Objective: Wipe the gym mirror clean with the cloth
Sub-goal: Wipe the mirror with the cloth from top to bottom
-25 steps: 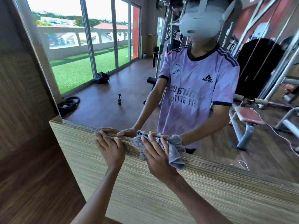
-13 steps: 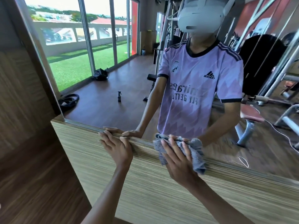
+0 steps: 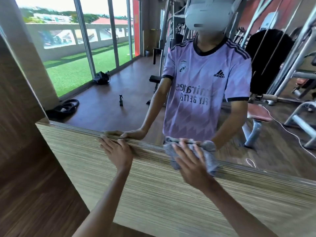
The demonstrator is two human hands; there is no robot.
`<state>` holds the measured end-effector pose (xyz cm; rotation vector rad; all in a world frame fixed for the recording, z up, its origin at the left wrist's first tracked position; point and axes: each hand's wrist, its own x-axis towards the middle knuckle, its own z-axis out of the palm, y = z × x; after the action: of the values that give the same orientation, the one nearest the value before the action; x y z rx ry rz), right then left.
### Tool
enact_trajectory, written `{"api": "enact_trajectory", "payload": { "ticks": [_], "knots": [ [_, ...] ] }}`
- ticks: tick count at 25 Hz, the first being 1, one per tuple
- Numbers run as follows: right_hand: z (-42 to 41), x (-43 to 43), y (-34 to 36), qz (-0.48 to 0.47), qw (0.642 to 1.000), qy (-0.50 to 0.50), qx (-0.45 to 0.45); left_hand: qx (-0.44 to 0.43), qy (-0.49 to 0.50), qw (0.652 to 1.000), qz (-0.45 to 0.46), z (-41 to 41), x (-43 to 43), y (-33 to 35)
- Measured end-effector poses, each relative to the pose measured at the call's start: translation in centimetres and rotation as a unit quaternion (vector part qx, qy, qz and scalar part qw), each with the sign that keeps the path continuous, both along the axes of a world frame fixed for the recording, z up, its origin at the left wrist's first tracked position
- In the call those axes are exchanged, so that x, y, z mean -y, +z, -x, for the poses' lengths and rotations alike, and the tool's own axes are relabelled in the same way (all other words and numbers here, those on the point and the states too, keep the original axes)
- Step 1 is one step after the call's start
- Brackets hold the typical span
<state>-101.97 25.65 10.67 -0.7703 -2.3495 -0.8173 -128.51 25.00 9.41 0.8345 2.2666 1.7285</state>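
A large wall mirror (image 3: 106, 110) fills the upper view, set above a light striped wooden panel (image 3: 153, 194). A grey cloth (image 3: 211, 159) lies bunched along the mirror's bottom edge. My right hand (image 3: 191, 161) presses flat on the cloth with spread fingers, fingertips at the glass. My left hand (image 3: 118, 151) rests flat on the panel, to the left of the cloth, fingertips touching the mirror's lower rim. Both hands show reflected in the glass.
The mirror reflects a person in a lilac shirt, gym machines at right, a spray bottle (image 3: 121, 100) on the brown floor and glass doors at left. A dark wooden wall (image 3: 20, 134) borders the mirror on the left.
My right hand has slid the cloth to the right along the mirror's bottom edge. My left hand has shifted right a little too, staying on the rim.
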Motion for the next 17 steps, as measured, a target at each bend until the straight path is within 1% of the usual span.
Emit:
{"api": "enact_trajectory", "payload": {
  "ticks": [3,5,7,8,10,13,15,17],
  "knots": [
    [-12.1,1.0,0.2,-0.01,0.999,-0.04,-0.017,0.006,-0.035,0.999,-0.01,-8.5,0.1,-0.2],
    [-17.1,1.4,0.5,-0.003,0.998,-0.061,-0.017,0.021,-0.055,0.998,-0.004,-13.5,0.1,-0.5],
    [-17.4,1.2,0.6,-0.013,0.998,-0.053,-0.025,0.026,-0.073,0.997,0.01,-16.6,0.2,-0.3],
    [-16.2,1.0,0.4,-0.015,0.999,-0.042,-0.028,0.025,-0.08,0.996,0.014,-17.8,0.3,-0.2],
    [-12.2,0.7,0.2,-0.012,0.999,-0.01,-0.033,0.009,-0.077,0.997,0.026,-19.0,0.2,-0.3],
    [-6.9,0.4,0.6,0.0,0.999,0.037,-0.033,0.012,-0.058,0.997,0.048,-18.5,-0.2,-0.5],
    [-7.7,0.0,0.5,0.0,0.999,0.039,-0.021,0.036,-0.063,0.997,0.032,-18.6,-0.2,0.0],
    [-11.5,0.0,0.1,-0.002,0.999,0.017,-0.027,0.035,-0.067,0.997,0.006,-18.5,0.0,0.3]
  ]
}}
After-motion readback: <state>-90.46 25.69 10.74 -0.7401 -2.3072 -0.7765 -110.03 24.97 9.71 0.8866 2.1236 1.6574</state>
